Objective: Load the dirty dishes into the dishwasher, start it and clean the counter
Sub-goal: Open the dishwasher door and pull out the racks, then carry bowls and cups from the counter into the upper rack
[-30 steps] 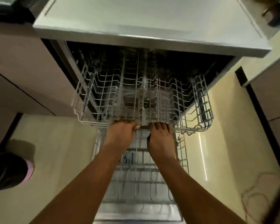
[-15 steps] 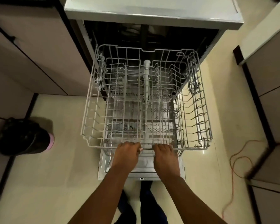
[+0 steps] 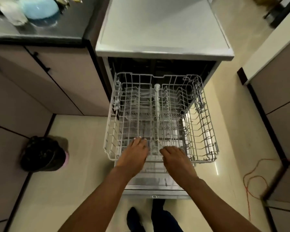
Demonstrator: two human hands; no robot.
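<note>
My left hand (image 3: 135, 154) lay flat — fingers straight — over the rack (image 3: 206, 124); my right hand (image 3: 175, 157) curled at its front rim — grip unclear.

No readable text; only an illegible small mark on the dishwasher door (image 3: 155, 191) edge

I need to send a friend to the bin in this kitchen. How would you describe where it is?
Start at the open dishwasher with its white wire rack pulled out. On the floor to the rack's left stands the bin, by the cabinet fronts. It is round, lined with a black bag, and shows a pink rim.
</note>
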